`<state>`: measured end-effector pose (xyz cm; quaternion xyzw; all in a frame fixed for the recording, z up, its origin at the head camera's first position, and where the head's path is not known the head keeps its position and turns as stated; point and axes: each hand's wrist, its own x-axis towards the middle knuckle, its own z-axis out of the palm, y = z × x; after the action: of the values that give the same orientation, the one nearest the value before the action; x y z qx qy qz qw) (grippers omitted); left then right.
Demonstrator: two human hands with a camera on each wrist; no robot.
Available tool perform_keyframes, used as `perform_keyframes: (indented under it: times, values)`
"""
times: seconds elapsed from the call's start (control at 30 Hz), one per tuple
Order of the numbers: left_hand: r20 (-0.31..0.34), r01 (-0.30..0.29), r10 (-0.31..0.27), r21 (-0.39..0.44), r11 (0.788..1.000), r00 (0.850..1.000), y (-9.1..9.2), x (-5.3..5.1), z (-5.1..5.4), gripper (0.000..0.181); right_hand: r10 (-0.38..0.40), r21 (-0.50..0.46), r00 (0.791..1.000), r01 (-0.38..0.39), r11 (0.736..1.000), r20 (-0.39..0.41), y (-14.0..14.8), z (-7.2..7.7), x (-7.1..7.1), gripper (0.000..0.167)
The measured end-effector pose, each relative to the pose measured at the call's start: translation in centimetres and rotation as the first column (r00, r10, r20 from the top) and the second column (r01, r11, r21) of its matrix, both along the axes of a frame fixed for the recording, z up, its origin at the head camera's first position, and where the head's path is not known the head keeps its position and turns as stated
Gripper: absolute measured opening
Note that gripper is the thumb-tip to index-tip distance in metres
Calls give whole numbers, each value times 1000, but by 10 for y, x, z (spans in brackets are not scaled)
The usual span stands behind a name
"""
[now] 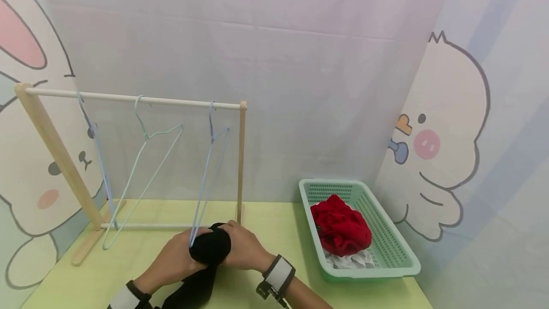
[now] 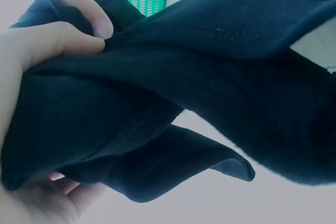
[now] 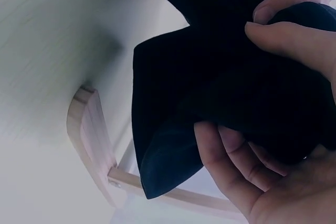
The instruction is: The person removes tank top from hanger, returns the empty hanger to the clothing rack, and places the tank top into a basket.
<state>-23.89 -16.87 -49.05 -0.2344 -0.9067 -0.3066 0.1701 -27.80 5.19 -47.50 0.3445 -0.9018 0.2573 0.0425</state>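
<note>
A black garment, bunched at the top with a length hanging toward me, is between my two hands at the table's front. My left hand grips its left side; in the left wrist view the thumb lies on top of the cloth, fingers beneath. On the other side my right hand pinches the fabric, with several fingertips under a fold in the right wrist view. Both thumbs are close together. The lower end of a blue hanger overlaps the garment in the head view; whether they touch I cannot tell.
A wooden rack with a white rail stands at the left. From it also hang a mint-green hanger and another blue hanger. At the right, a green basket contains red cloth above white cloth.
</note>
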Motion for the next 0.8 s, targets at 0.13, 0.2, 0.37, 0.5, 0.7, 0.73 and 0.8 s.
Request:
perform_keyframes:
  times: [0.13, 0.2, 0.37, 0.5, 0.7, 0.73, 0.8]
  values:
    - [-52, 42, -42, -4, 999, 998, 3, -2, 1, 60, -3, 0, 1000, 3, 1000, -13, 5, 1, -1, 66]
    - [-70, 66, -65, 9, 998, 995, 5, -3, 1, 59, 0, -3, 1000, 0, 1000, -21, 8, 2, -2, 66]
    - [-55, 96, -94, 33, 995, 994, 10, -5, 2, 59, 18, -5, 999, -18, 1000, -36, 16, 3, -1, 66]
    - [44, 93, -95, 41, 995, 995, 15, -5, 7, 59, 19, -8, 999, -20, 1000, -34, 21, 4, 0, 65]
    - [82, 92, -97, 60, 994, 992, 23, -9, 16, 59, -5, -9, 1000, 5, 1000, -21, 27, 10, -1, 65]
    - [73, 99, -103, 60, 993, 992, 24, -9, 17, 59, -8, -11, 1000, 7, 1000, -18, 28, 11, -2, 65]
    - [57, 115, -119, 69, 991, 991, 26, -10, 18, 58, -9, -19, 1000, 8, 1000, -11, 30, 12, -2, 65]
